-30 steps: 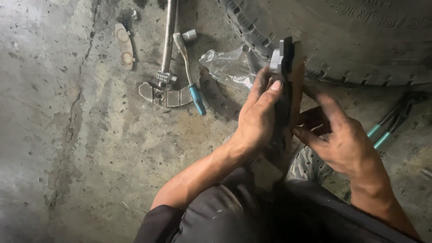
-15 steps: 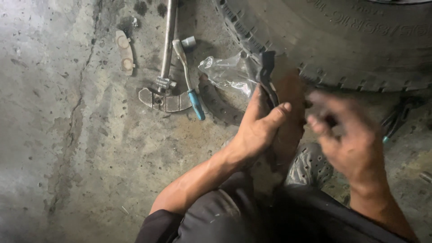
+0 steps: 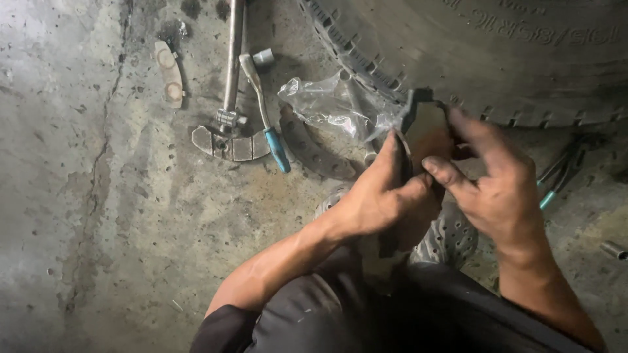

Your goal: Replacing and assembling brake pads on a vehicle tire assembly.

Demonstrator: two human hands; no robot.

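- Concrete floor [image 3: 98, 261], far left: worn brake pad [image 3: 169, 73], loose, untouched.
- Next right: long metal bar [image 3: 233, 59], blue-handled ratchet [image 3: 261, 104], curved brake shoe [image 3: 230, 145] lying together.
- Clear plastic bag [image 3: 327, 104] beside the tyre [image 3: 497, 59], crumpled; contents cannot be told.
- Left hand [image 3: 379, 199] fingers wrapped around dark curved brake shoe in hand [image 3: 422, 131], held upright near the tyre.
- Right hand [image 3: 490, 189] fingers spread, fingertips touching its face; looks mid-handling, not fitted anywhere.

One head camera looks steeply down, close over both hands: left hand [image 3: 379, 196], right hand [image 3: 497, 189], floor [image 3: 98, 196] beyond, tyre [image 3: 510, 59] ahead.
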